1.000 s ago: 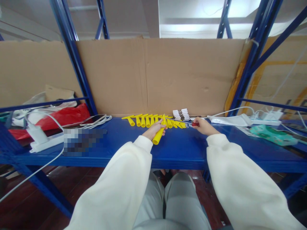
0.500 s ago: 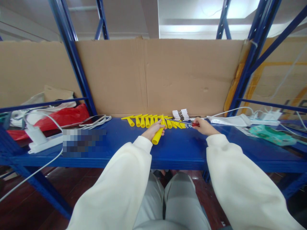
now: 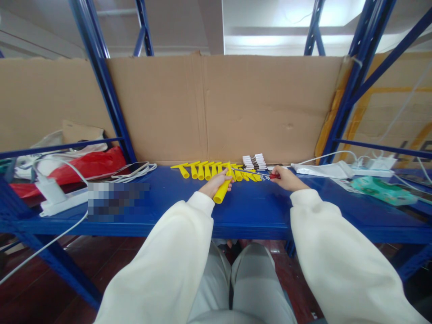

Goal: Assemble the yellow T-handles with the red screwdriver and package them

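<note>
We hold a yellow T-shaped handle above the middle of the bench, its wide round end slanting down toward the front edge. Our left hand closes round its stem, thumb on top, forearm reaching in from the front edge. Our right hand grips the red end of a screwdriver with curled fingers, wrist turned inward; the shaft lies nearly level, pointing left at the crosspiece. Whether the tip touches it, we cannot tell.

Behind, along the back edge, stand more yellow handles in a row, with small yellow pieces and tiny pale bits to their right. White pieces lie stacked at the back edge. Toward the right edge we see a green packet, any print too blurred to read. On the cardboard beyond the right post, dark letters are partly cut off; the first looks like an L.
</note>
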`<state>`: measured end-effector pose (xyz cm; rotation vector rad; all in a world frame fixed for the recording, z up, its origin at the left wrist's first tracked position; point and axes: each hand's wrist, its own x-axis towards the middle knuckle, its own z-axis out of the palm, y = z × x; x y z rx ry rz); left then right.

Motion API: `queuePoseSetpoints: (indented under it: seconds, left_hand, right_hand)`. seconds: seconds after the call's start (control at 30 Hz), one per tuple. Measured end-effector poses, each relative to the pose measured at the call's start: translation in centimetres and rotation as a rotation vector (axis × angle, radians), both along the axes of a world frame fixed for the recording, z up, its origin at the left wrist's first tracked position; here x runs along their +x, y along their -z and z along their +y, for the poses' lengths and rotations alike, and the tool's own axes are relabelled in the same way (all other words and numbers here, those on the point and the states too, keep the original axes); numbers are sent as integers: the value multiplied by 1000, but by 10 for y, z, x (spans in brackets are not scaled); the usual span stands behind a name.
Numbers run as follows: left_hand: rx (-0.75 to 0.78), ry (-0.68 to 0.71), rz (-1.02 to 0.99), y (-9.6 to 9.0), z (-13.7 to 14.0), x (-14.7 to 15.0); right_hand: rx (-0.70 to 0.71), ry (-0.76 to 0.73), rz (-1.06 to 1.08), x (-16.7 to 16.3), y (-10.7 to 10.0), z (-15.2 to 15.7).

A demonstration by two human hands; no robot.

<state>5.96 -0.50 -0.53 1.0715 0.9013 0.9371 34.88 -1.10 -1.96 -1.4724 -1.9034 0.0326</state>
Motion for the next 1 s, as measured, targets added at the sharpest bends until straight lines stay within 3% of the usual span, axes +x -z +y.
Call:
queuePoseSetpoints:
  seconds: [0.37, 0.57, 1.0]
  left_hand:
    - [22, 10, 10, 4, 4, -1]
    - [26, 5, 50, 3, 0, 0]
    - [118, -37, 187, 2, -10, 5]
  right_hand:
    - [-31, 16, 8, -2, -2, -3]
    - [-1, -28, 2, 6, -1, 0]
    - [-77, -118, -12, 16, -8, -9]
